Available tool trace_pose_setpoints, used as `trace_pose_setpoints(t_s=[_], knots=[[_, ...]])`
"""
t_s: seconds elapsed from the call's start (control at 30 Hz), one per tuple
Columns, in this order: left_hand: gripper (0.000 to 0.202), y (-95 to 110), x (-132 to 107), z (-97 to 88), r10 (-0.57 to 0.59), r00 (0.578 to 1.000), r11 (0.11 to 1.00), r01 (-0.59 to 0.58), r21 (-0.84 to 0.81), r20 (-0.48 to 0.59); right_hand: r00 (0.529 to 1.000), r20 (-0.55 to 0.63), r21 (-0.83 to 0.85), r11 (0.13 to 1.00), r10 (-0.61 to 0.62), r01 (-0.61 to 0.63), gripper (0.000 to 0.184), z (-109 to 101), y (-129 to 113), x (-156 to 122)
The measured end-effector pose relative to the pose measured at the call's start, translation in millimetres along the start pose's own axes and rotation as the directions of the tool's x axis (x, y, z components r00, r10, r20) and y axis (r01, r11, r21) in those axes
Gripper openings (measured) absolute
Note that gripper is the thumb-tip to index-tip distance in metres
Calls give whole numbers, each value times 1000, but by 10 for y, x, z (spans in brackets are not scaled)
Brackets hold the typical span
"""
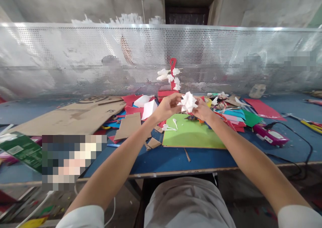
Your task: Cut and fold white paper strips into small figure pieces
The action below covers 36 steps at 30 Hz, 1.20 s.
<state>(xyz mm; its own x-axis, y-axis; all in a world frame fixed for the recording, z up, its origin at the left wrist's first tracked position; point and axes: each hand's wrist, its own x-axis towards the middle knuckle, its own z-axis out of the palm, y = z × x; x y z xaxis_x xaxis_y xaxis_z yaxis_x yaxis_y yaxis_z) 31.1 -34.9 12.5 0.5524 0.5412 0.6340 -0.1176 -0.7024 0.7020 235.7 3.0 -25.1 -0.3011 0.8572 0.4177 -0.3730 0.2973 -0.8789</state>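
A white paper flower (188,102) with pointed petals is held up above the front of the table, between my two hands. My left hand (169,105) has its fingers curled at the flower's left side, pinching the petals. My right hand (202,108) grips it from the right and below, its fingertips partly hidden behind the petals. Underneath lies a light green sheet (198,134). Small white plastic spoons (169,128) rest on the sheet's left part. Beyond my hands, a red upright piece (172,65) carries several white flowers (176,82).
A large cardboard sheet (72,115) covers the left side. Coloured paper scraps (235,115) are heaped behind the green sheet. At the right are a purple corded device (271,135) and yellow-handled pliers (310,125). A perforated metal panel (213,60) closes off the back.
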Motion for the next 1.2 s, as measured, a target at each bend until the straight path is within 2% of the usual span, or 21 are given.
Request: trace_pose_setpoints(t_s=[0.17,0.27,0.37,0.5,0.63,0.8,0.9,1.07,1.2], knots=[[47,-11,14,-37,7,1000,994,-7,110,-1,1000,6,35,999,-18,18,24,4,-21,9],[69,-23,10,-49,-22,999,979,26,204,-25,1000,-5,37,999,-26,27,18,76,-76,7],[93,-39,0,-39,-48,998,947,61,314,-51,999,-50,-32,999,-10,9,20,170,-110,6],[108,-74,1,-17,-23,998,899,47,436,-60,997,-77,-138,990,-4,-7,21,279,-83,-2],[96,-105,9,-36,12,994,866,42,499,-104,996,-89,-183,983,6,-23,23,329,-31,-13],[41,-125,4,-92,-23,992,819,90,567,-124,994,-76,-143,985,81,-91,26,325,-30,-21],[26,-144,-2,-103,-39,986,824,125,552,-165,994,-41,-63,992,104,-106,25,305,-25,-15],[31,-178,-8,-114,-6,988,850,88,520,-157,993,-28,5,993,117,-117,23,275,3,-3],[77,-196,-6,-138,49,992,900,5,435,-113,994,0,-42,993,107,-107,21,272,-51,-33]])
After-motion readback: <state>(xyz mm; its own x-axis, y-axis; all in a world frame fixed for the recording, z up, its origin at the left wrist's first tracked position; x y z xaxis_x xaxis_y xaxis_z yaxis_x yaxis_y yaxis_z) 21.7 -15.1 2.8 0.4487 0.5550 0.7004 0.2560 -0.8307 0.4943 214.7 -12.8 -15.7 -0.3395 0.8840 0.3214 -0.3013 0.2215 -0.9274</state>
